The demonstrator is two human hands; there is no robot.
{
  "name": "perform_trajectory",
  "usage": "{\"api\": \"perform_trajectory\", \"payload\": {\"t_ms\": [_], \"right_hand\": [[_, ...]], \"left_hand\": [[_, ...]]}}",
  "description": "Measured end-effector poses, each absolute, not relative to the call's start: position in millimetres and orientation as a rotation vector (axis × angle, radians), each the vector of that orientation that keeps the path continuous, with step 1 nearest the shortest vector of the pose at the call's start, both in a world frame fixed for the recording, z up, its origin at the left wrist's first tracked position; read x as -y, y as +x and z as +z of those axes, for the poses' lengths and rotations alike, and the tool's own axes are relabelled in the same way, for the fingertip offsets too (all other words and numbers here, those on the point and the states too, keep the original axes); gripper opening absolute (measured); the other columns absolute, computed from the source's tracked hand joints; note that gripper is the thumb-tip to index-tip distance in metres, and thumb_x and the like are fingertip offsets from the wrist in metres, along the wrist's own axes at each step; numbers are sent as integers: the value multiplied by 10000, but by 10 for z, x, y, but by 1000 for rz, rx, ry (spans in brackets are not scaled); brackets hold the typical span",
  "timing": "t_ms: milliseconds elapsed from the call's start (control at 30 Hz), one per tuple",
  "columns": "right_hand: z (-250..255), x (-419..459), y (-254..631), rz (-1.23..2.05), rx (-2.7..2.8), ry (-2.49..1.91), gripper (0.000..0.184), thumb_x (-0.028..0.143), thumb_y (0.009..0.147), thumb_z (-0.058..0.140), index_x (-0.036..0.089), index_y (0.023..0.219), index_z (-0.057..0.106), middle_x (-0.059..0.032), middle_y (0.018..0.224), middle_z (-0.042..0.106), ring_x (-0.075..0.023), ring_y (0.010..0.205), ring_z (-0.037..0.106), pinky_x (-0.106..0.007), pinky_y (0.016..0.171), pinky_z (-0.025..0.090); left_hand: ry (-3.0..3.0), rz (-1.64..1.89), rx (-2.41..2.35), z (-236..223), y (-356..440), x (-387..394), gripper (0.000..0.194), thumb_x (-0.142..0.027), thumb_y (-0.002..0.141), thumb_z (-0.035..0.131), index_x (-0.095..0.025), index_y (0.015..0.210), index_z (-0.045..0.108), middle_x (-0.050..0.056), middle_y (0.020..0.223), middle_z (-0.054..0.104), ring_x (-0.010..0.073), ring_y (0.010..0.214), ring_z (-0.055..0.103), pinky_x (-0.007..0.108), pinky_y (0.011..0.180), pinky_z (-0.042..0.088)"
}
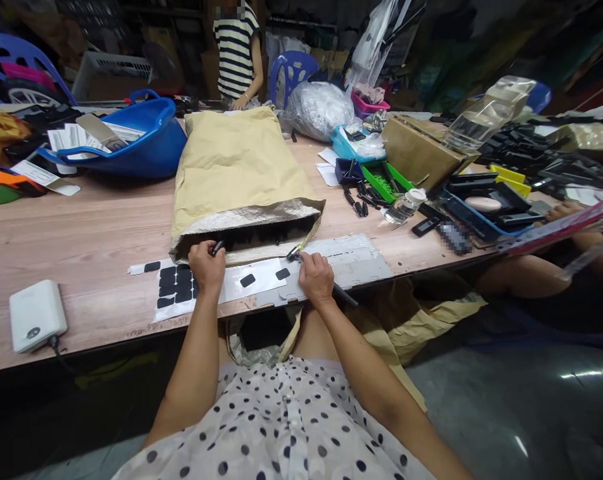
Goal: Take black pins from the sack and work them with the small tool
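My left hand (207, 268) is closed on a small black part (217, 247) at the left of the open mouth of a big tan paper sack (241, 153). My right hand (316, 277) grips a black-handled tool (345, 295) whose shiny metal end (294, 253) sticks out by the sack's lower edge. I cannot make out the tool's exact kind. Dark pieces show dimly inside the sack. Below my hands lies a white sheet of black stickers (176, 285), with single black patches further right, partly over a grey board (351, 260).
A blue basket (126, 160) of papers stands left of the sack, with a white power bank (37, 317) nearer me. To the right are a green tray (386, 180), small bottle (405, 207) and cardboard box (416, 150). A person in stripes (236, 53) stands opposite; another person's legs (521, 277) are at right.
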State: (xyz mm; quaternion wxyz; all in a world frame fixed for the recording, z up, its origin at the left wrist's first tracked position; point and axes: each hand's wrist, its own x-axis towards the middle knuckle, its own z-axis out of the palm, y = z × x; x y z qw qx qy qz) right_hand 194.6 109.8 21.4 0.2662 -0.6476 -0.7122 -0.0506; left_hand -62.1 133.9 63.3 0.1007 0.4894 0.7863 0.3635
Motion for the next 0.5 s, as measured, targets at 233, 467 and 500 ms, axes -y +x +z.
{"api": "perform_trajectory", "payload": {"t_ms": [233,467,500], "right_hand": [[216,-1095,1961,-92,1930,-1763,359,148,915,469,195,1206,674,-114,940,593,-267,885,494,-355,736,407],[230,-1121,2013,-90,1913,-1710,358,128,902,472,211,1162,703,-103,901,611,-256,851,509,-344,733,425],[251,-1118,2020,-60,1911,-1705,354,126,902,472,209,1152,709,-103,897,617,-256,854,519,-345,745,436]], "left_hand": [[1875,795,-1695,557,-233,-887,187,-214,771,679,-270,939,738,24,951,688,253,1013,574,390,941,479],[1893,733,-1703,455,-202,-917,200,-259,763,712,-292,953,764,20,910,679,245,954,556,375,887,472],[1893,726,-1708,456,-200,-918,196,-263,766,711,-294,951,766,19,898,676,244,948,553,373,880,472]]}}
